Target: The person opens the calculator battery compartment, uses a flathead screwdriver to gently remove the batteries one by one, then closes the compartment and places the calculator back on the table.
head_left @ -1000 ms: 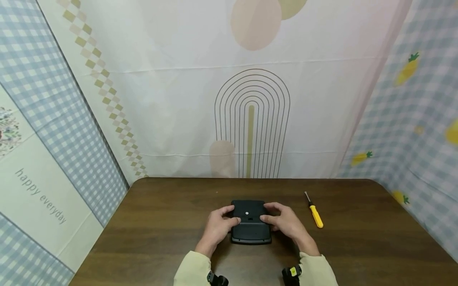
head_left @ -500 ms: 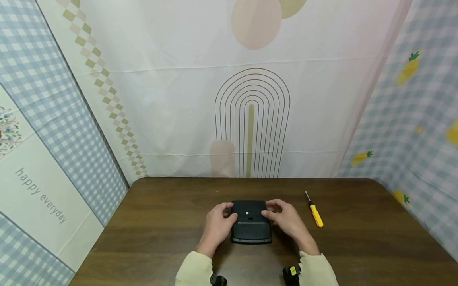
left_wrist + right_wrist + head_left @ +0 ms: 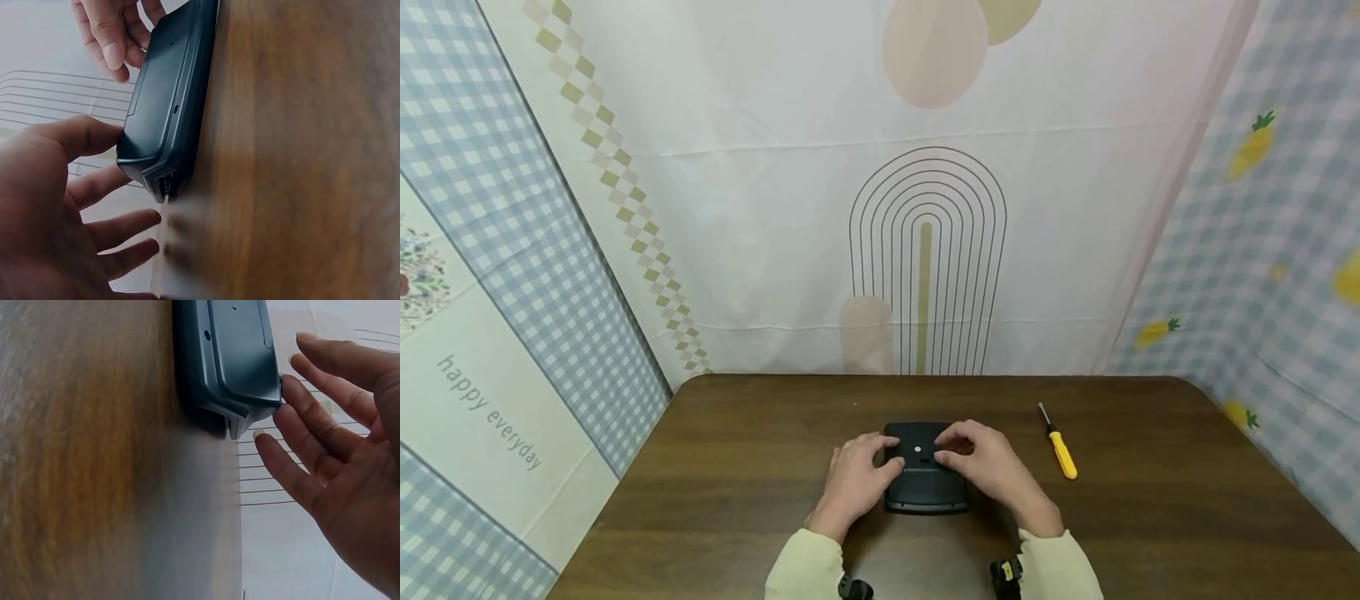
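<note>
A flat black device (image 3: 925, 490), which looks like a desk calculator lying face down, sits on the table between the two hands. It bears a small white round spot (image 3: 917, 449) near its far half. My left hand (image 3: 853, 477) is at its left edge; in the left wrist view the thumb touches the casing while the other fingers spread loosely beside it. From the right, my right hand (image 3: 995, 467) reaches over the casing, thumb and forefinger apart above it. In the right wrist view its other fingers are by the near corner, some seeming to touch it.
A yellow-handled screwdriver (image 3: 1062, 450) lies right of the device, its tip pointing away. The brown wooden table (image 3: 715, 475) ends at a patterned white cloth (image 3: 760, 250) behind, with blue checked cloths at both sides.
My right hand has shifted left, from the device's right edge to over its top, near the white spot. The left fingertips have moved slightly inward. The device and screwdriver stay put.
</note>
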A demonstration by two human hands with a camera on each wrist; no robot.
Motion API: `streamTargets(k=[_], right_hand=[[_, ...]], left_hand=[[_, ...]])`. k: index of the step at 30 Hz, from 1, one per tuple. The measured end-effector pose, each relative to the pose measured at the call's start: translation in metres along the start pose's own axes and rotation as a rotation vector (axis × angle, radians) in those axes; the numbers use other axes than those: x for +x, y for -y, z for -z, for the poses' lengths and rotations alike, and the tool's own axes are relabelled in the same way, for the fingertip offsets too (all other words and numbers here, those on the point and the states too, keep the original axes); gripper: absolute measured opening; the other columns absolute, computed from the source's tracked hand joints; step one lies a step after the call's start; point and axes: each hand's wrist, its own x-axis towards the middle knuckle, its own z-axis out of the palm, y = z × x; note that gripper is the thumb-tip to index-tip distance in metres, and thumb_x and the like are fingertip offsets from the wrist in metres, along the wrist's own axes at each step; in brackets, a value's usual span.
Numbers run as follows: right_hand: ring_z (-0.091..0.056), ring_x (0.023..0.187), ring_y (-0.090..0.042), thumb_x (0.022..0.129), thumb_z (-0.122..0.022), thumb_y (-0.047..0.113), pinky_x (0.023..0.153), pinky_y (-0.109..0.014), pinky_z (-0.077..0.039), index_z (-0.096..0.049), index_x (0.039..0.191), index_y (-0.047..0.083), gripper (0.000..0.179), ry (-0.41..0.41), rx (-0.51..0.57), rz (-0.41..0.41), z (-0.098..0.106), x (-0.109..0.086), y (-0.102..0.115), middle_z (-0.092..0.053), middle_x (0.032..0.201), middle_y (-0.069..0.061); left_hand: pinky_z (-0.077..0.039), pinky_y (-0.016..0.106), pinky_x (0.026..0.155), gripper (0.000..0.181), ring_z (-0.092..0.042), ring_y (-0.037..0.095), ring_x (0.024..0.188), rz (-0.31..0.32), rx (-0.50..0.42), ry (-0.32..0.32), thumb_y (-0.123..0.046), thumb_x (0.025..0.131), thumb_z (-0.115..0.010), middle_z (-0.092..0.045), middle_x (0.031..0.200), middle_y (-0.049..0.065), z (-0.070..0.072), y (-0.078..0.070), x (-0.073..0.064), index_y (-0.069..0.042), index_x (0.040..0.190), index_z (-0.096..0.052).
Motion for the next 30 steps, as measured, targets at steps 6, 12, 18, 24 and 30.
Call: streamTargets(k=[6, 12, 18, 24, 30], right_hand=[[-0.065, 0.093, -0.015, 0.095, -0.081, 0.01, 0.088, -0.043, -0.057, -0.078, 0.107, 0.01, 0.013, 0.028, -0.005, 0.049, 0.0, -0.001, 0.001, -0.069, 0.102, 0.001], [-0.064, 0.094, -0.017, 0.094, -0.083, 0.011, 0.09, -0.047, -0.057, -0.078, 0.106, 0.01, 0.013, 0.064, -0.02, 0.073, -0.003, 0.001, 0.002, -0.068, 0.102, 0.002], [-0.063, 0.095, -0.018, 0.091, -0.086, 0.014, 0.09, -0.048, -0.056, -0.079, 0.103, 0.012, 0.014, 0.094, -0.064, 0.104, -0.006, 0.004, 0.002, -0.067, 0.1, 0.004], [-0.061, 0.097, -0.02, 0.09, -0.087, 0.014, 0.089, -0.047, -0.053, -0.079, 0.1, 0.012, 0.013, 0.075, -0.114, 0.118, -0.012, 0.005, 0.003, -0.065, 0.097, 0.004], [-0.059, 0.1, -0.023, 0.09, -0.087, 0.014, 0.091, -0.049, -0.052, -0.078, 0.099, 0.012, 0.013, 0.068, -0.147, 0.071, -0.018, 0.004, 0.01, -0.064, 0.097, 0.003]], left_hand=[[-0.013, 0.081, 0.115, 0.039, -0.048, 0.046, 0.143, 0.014, 0.045, 0.04, -0.032, 0.099, -0.067, -0.061, 0.147, 0.021, -0.001, 0.003, 0.0, -0.015, 0.134, -0.075], [-0.013, 0.081, 0.115, 0.041, -0.046, 0.046, 0.144, 0.006, 0.053, 0.06, -0.034, 0.1, -0.065, -0.059, 0.149, 0.02, -0.001, 0.004, 0.001, -0.017, 0.136, -0.074], [-0.009, 0.082, 0.115, 0.042, -0.044, 0.046, 0.146, 0.017, 0.047, 0.073, -0.034, 0.101, -0.065, -0.058, 0.151, 0.02, -0.001, 0.004, 0.002, -0.017, 0.138, -0.072], [-0.01, 0.084, 0.113, 0.041, -0.045, 0.045, 0.145, 0.009, 0.057, 0.074, -0.033, 0.101, -0.066, -0.058, 0.15, 0.02, -0.001, 0.005, 0.002, -0.017, 0.138, -0.072], [-0.007, 0.085, 0.112, 0.041, -0.045, 0.044, 0.146, 0.006, 0.07, 0.078, -0.033, 0.102, -0.065, -0.058, 0.151, 0.02, -0.001, 0.005, 0.002, -0.017, 0.138, -0.072]])
